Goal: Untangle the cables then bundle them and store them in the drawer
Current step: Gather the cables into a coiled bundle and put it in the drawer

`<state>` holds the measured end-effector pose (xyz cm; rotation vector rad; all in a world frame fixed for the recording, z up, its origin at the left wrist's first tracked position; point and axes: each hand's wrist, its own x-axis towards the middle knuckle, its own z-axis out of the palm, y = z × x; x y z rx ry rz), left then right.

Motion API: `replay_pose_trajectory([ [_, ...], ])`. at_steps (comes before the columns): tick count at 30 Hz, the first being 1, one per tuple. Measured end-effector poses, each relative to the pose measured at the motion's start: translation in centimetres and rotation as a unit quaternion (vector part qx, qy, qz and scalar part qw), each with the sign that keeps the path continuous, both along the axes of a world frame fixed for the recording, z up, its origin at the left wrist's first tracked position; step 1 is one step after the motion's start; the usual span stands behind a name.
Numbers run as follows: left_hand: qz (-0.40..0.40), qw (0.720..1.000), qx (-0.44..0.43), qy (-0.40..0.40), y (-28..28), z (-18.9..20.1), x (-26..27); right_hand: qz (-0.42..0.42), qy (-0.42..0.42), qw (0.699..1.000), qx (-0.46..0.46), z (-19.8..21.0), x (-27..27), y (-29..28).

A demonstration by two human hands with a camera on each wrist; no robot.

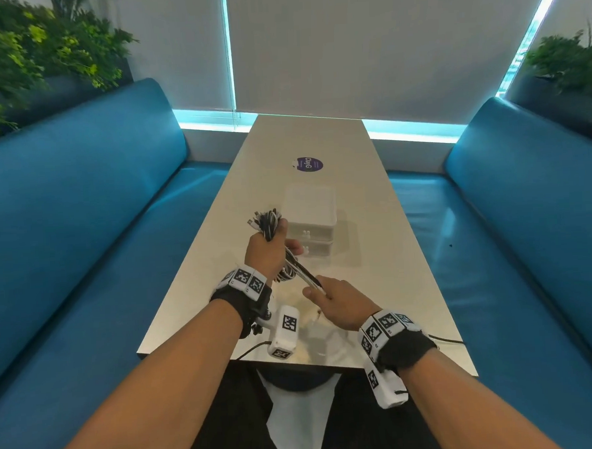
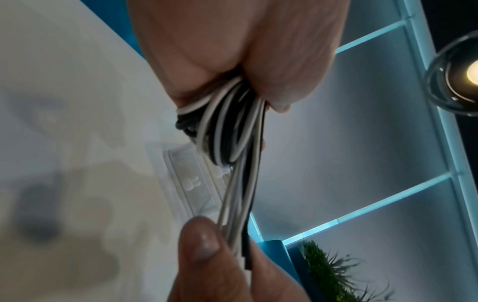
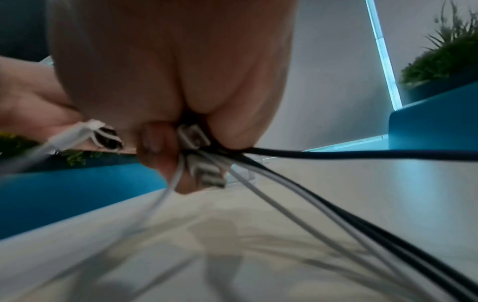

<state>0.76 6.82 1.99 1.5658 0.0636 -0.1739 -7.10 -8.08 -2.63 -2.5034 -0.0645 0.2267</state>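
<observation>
A bunch of black and white cables is gripped in my left hand, raised above the table, with the plug ends sticking up out of the fist. Looped strands hang below the palm in the left wrist view. A few taut strands run down to my right hand, which pinches them between thumb and fingers. USB plugs show inside the right hand's grip. The white drawer unit stands just beyond the hands, both drawers closed.
The pale table is long and narrow, with blue sofas along both sides. A purple round sticker lies past the drawer unit. A thin black lead runs over the near table edge. Plants stand behind the sofas.
</observation>
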Motion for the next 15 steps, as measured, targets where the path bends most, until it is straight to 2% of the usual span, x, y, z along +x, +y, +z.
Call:
replay_pose_trajectory([
  [2, -0.003, 1.0, -0.001, 0.004, -0.02, -0.09, -0.1, -0.005, -0.002, 1.0, -0.011, -0.15, 0.04, 0.24],
  [7, 0.005, 1.0, -0.016, 0.015, 0.36, 0.05, 0.05, -0.002, 0.029, 0.999, 0.039, -0.49, -0.2, 0.56],
  [11, 0.026, 0.996, -0.082, 0.018, 0.0, -0.34, 0.01, -0.005, 0.062, 0.993, 0.098, -0.11, -0.02, 0.69],
  [15, 0.013, 0.987, -0.156, 0.042, -0.53, 0.38, -0.54, -0.025, 0.038, 0.997, 0.065, -0.39, 0.48, 0.6],
])
